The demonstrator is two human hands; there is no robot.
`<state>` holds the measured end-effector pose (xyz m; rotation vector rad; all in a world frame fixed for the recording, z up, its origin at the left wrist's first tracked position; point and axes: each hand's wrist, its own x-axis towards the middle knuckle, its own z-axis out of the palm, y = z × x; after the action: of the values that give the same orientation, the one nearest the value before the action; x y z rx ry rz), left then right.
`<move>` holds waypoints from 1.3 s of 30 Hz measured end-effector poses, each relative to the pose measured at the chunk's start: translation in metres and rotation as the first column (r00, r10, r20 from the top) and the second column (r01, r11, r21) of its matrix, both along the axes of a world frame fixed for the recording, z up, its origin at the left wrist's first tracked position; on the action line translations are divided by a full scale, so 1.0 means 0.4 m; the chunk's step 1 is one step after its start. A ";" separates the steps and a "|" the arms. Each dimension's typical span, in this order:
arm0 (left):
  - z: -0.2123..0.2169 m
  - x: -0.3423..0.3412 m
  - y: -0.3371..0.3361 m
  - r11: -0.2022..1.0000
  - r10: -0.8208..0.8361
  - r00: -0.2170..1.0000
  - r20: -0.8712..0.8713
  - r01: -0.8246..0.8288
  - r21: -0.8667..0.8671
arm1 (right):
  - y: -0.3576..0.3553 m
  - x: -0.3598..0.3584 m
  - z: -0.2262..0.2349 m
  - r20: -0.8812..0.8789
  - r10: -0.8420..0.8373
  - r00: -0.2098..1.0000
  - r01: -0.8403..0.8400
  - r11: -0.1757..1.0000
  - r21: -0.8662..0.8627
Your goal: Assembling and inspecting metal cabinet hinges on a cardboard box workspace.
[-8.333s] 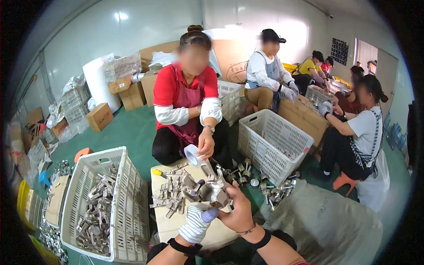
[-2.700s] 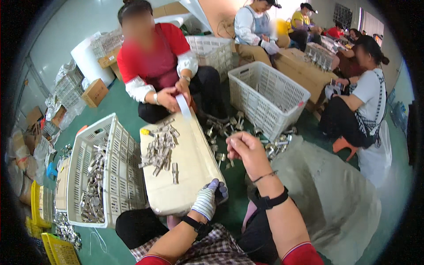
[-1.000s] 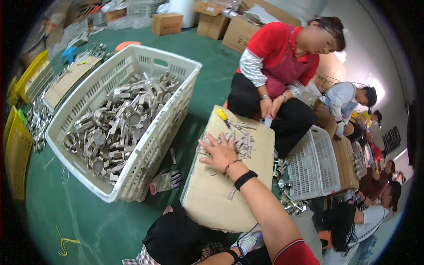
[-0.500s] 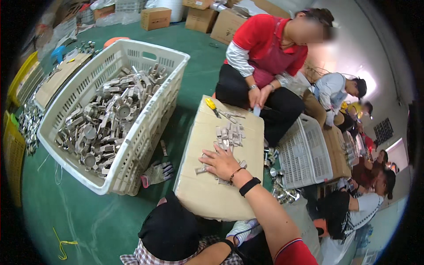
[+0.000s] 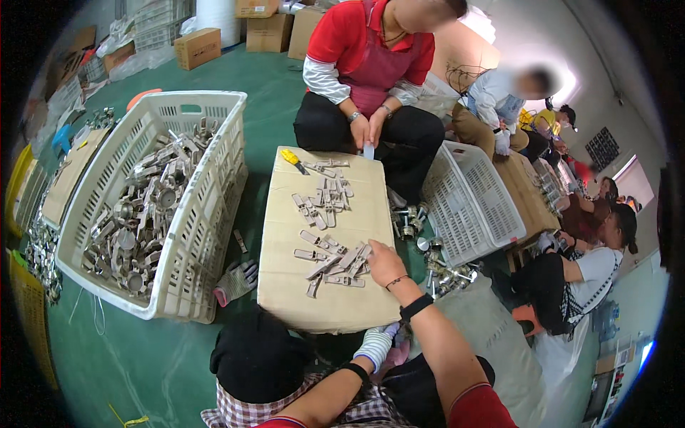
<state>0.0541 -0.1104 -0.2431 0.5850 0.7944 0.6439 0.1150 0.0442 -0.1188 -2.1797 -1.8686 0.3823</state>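
A cardboard box top (image 5: 335,307) lies in front of me with flat grey metal pieces on it. My right hand (image 5: 384,262), bare with a dark wristband, rests palm down on the near group of pieces (image 5: 325,260), fingers spread over them. A second group of pieces (image 5: 325,200) lies farther off, near a yellow-handled cutter (image 5: 291,158). My left hand (image 5: 374,346), in a white knit glove, is curled at the box's near edge by my lap; what it grips is hidden.
A white crate (image 5: 207,207) heaped with metal parts stands on the left, a glove (image 5: 235,279) beside it on the green floor. An empty white crate (image 5: 467,207) lies right, loose parts (image 5: 428,257) before it. A person in red (image 5: 371,64) sits opposite; others work behind.
My right hand has slid from the middle of the cardboard to its near right side. The metal pieces now lie in two spread groups. My view has tilted back.
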 end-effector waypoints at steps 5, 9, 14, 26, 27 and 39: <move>0.107 -0.031 0.013 0.993 -0.115 0.980 -0.161 0.115 -0.011 | 0.002 -0.015 -0.066 -0.170 0.073 0.983 -0.068 0.997 0.032; 0.091 -0.034 0.014 0.989 -0.082 0.976 -0.202 0.104 0.104 | 0.004 0.001 -0.063 -0.281 0.033 0.959 0.015 0.986 0.164; 0.080 -0.030 0.012 0.993 -0.062 0.990 -0.130 0.074 0.092 | -0.036 0.035 -0.080 -0.282 -0.086 0.956 0.127 0.983 0.131; 0.010 0.004 0.005 0.915 -0.242 0.802 -0.547 0.376 0.145 | -0.063 -0.012 -0.042 -0.335 0.041 0.941 0.013 0.988 0.155; 0.028 -0.001 0.002 0.935 -0.142 0.865 -0.481 0.277 0.222 | -0.071 -0.005 -0.044 -0.321 0.009 0.947 0.036 0.990 0.135; -0.023 -0.033 -0.039 0.576 -0.269 0.696 -0.665 0.670 0.469 | -0.141 -0.069 -0.093 -0.171 0.186 0.968 -0.173 0.981 0.087</move>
<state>0.0407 -0.1262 -0.2524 1.6935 0.8294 0.2046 0.0875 -0.0123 -0.1559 -1.8696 -1.9523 0.5192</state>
